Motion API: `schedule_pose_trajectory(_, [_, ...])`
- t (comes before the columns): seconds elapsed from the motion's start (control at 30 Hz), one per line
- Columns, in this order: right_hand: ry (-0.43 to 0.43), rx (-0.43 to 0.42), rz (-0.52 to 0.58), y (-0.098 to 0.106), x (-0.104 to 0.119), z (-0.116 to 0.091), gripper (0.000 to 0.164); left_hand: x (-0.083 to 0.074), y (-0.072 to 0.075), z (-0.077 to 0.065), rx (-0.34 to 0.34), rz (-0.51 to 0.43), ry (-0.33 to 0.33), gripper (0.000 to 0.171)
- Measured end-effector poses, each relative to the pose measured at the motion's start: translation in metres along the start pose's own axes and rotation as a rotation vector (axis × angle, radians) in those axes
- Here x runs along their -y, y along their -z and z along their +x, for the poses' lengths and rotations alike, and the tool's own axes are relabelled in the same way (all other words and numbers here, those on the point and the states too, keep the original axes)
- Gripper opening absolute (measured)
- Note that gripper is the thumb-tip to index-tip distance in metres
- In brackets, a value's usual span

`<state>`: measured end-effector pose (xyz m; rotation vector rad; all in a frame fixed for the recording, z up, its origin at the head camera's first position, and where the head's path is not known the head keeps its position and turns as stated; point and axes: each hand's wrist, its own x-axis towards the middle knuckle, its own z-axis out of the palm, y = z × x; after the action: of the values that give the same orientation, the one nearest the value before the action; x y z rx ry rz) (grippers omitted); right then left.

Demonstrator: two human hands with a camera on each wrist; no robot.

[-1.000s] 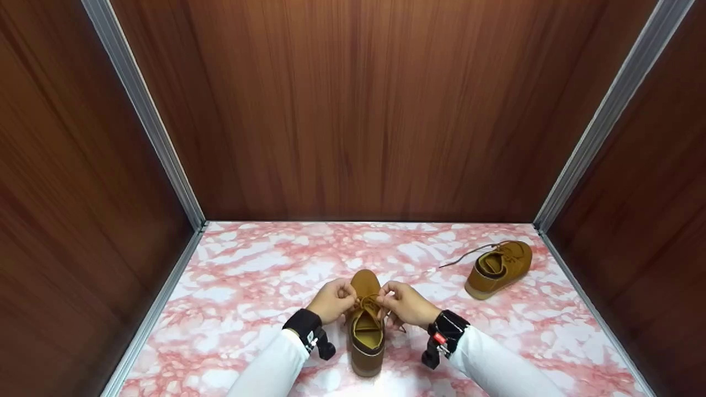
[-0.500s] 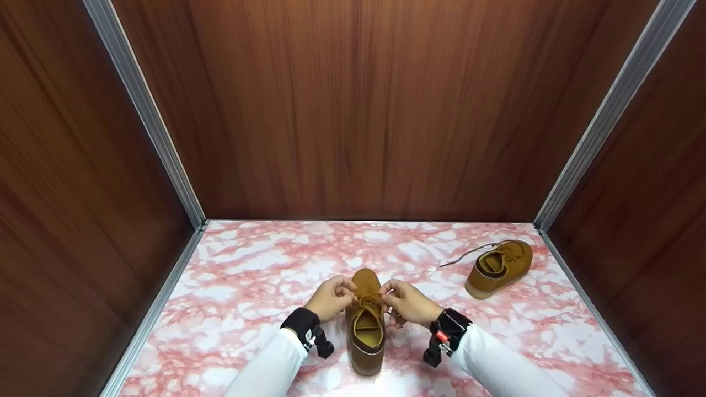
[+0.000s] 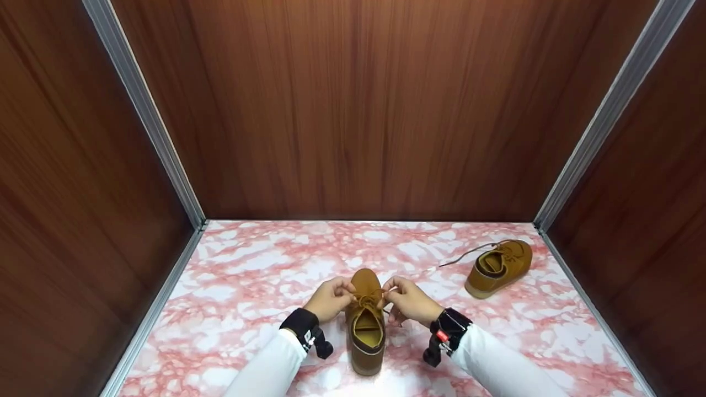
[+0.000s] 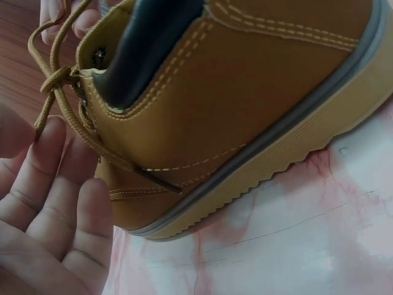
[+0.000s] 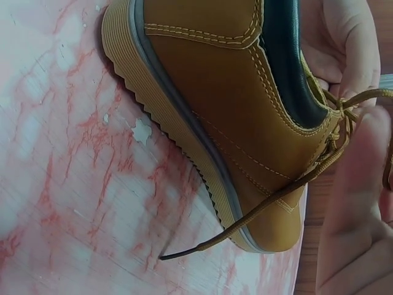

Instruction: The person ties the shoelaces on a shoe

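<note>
Shoelaces (image 4: 55,80), knotted at the front of the opening of a brown shoe (image 4: 233,92), are pinched between thumb and forefinger of a person's left hand (image 3: 329,300) and, opposite, by the fingers of the right hand (image 3: 412,303), both grips narrow. The shoe sits upright near the front of a pink-and-white marbled table (image 3: 265,259), toe pointing away, a yellow insole (image 3: 368,331) visible inside; lace ends trail down both its sides. Black straps (image 3: 300,324) circle the wrists beside white sleeves (image 3: 270,361). Well apart, toward the right rear, stands a matching shoe (image 3: 510,270), also yellow within, one loose lace (image 3: 466,255) stretched out beside it. Wood-grain walls (image 3: 347,110) with grey metal strips (image 3: 147,116) at the corners enclose the table.
</note>
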<state>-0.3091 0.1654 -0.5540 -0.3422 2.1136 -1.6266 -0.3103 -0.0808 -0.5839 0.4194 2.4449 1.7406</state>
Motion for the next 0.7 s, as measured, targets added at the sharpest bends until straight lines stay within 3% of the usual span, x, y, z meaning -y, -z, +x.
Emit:
schedule_pose_trajectory(0.3, [0.015, 0.022, 0.038, -0.0011, -0.0032, 0.0019, 0.024, -0.0010, -0.0030, -0.0013, 0.013, -0.051, 0.034, 0.013])
schedule_pose_trajectory(0.6, [0.014, 0.012, 0.050, -0.0031, -0.0018, 0.0012, 0.036, 0.0003, -0.0071, -0.0036, 0.017, -0.037, -0.011, 0.013])
schedule_pose_trajectory(0.7, [0.015, 0.023, 0.056, -0.0028, -0.0027, 0.0014, 0.039, 0.0016, -0.0084, -0.0033, 0.008, 0.007, -0.015, 0.014])
